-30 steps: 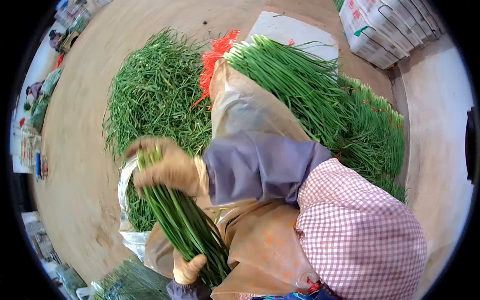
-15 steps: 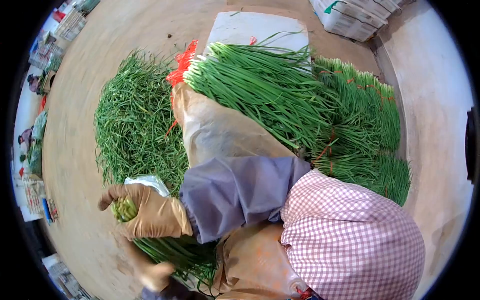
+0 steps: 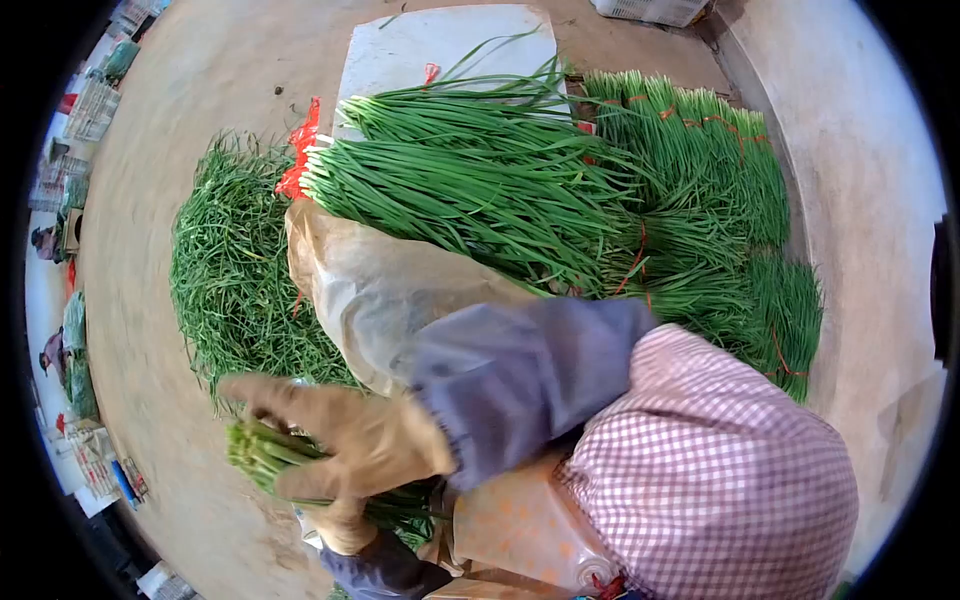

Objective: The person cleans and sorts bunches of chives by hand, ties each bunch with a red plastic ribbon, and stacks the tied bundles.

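A bunch of garlic chives point(image 3: 262, 455), pale stem ends to the left, is at the lower left by both gloved hands. My right hand point(image 3: 365, 435), in a brown glove, lies over the stems with fingers and thumb spread apart; motion blurs it. Below it my left hand point(image 3: 343, 524) is gloved too and comes up under the bunch, its fingers mostly hidden behind the stems and the other glove. A large pile of garlic chives point(image 3: 470, 195) lies ahead, white ends to the left, beside a tan plastic sheet point(image 3: 380, 285).
A heap of loose green trimmings point(image 3: 245, 270) lies on the floor at left. Tied chive bundles point(image 3: 700, 150) stand along the wall at right. Behind the pile is a white board point(image 3: 440, 45), with red netting point(image 3: 300, 150) near it. A white crate point(image 3: 655, 10) is at the back.
My right hand has gone from closed around the bunch to spread over it. My left hand has come up to the bunch. The view has shifted, showing more of the chive pile.
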`<state>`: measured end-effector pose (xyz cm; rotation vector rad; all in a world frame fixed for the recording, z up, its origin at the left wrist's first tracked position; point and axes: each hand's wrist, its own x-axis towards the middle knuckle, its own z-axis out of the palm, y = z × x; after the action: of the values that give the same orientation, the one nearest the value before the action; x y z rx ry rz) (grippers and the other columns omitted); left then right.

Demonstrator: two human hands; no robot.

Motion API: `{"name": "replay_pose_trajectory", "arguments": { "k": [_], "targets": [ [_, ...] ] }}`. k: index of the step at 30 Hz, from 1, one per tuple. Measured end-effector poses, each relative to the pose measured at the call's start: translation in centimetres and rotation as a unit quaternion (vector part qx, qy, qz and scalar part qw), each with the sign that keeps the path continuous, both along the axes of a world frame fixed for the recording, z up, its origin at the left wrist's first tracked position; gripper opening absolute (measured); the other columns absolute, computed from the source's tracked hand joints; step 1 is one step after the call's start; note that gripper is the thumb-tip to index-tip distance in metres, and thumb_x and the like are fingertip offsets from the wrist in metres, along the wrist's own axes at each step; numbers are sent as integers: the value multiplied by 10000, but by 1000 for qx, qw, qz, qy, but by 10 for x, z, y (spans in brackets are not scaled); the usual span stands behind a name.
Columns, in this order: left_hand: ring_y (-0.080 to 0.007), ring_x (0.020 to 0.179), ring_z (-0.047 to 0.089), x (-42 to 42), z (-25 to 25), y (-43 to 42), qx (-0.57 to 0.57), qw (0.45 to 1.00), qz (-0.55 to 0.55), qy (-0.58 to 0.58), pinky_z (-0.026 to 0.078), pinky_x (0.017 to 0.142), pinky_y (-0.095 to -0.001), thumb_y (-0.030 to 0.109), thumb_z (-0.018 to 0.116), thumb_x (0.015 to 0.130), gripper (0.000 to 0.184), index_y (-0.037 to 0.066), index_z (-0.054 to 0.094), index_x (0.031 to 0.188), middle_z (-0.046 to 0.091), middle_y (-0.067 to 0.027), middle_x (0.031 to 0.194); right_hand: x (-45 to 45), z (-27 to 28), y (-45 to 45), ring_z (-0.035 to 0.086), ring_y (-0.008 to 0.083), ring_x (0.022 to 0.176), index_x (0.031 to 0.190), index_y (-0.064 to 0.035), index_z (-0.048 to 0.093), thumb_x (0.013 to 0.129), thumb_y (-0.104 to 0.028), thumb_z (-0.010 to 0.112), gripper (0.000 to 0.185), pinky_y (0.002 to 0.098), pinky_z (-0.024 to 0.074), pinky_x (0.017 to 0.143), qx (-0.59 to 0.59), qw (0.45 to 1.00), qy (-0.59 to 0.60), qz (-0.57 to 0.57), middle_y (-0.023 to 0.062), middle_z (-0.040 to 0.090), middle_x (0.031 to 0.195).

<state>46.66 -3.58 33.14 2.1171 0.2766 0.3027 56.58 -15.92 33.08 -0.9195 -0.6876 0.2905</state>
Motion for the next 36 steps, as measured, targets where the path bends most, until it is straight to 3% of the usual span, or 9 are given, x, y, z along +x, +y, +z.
{"name": "replay_pose_trajectory", "arguments": {
  "k": [3,5,6,9,14,17,23,28,36],
  "targets": [
    [-131,931,582,11,22,36,-105,992,-56,43,513,775,-289,46,684,774,779,-16,316,1458,525,-117,1314,54,6,-100,649,193,923,1223,5,533,924,-218,622,383,329,520,804,-183,974,-110,-82,115,662,999],
    [-93,817,575,39,35,45,-109,994,3,26,501,699,-241,3,657,764,689,-11,399,1402,597,-94,1148,65,4,-152,647,138,752,1015,0,638,948,-149,583,172,266,529,650,-171,971,127,-106,90,668,846],
    [-83,748,574,62,41,36,-83,995,61,-9,490,664,-220,-12,656,751,627,-6,471,1349,651,-76,1007,72,-6,-175,626,116,680,997,-4,641,956,-142,572,160,249,526,634,-172,966,110,-158,64,668,788],
    [-104,731,591,112,52,43,40,993,24,106,479,646,-237,14,722,757,258,24,632,999,639,-23,878,68,-31,-237,618,102,696,970,-11,642,976,-242,569,242,236,519,636,-320,917,180,-153,57,671,778],
    [-109,763,605,187,11,36,33,984,-121,130,500,700,-262,15,724,741,336,-12,627,1062,667,-31,904,44,-57,-246,622,145,683,967,1,668,926,-571,550,586,282,488,596,-555,825,96,-44,86,642,728],
    [-96,795,603,211,-16,20,-136,963,-188,140,503,730,-256,7,771,727,390,-5,622,1088,677,-20,943,44,-68,-223,505,100,518,913,-11,684,904,-523,620,517,261,413,494,-456,835,306,12,58,611,666],
    [-104,846,613,251,-47,-7,-81,926,-325,176,501,806,-280,32,796,727,423,9,624,1113,695,-19,983,42,-81,-212,405,67,468,873,-45,676,888,-464,667,419,240,332,453,-389,852,348,42,-2,545,566],
    [-154,970,645,269,-70,-22,-15,927,-311,209,490,897,-292,49,779,708,584,-6,555,1245,697,-86,1092,33,-89,-211,436,63,484,852,-31,656,975,-253,583,265,211,330,444,-324,876,321,-156,-3,565,591],
    [-150,998,633,268,-82,-25,-41,931,-313,182,486,904,-292,37,773,713,567,-10,554,1234,688,-90,1119,66,-63,-263,492,75,476,942,-7,630,982,-211,538,227,213,388,436,-217,815,295,-450,26,602,649]
  ]
}}
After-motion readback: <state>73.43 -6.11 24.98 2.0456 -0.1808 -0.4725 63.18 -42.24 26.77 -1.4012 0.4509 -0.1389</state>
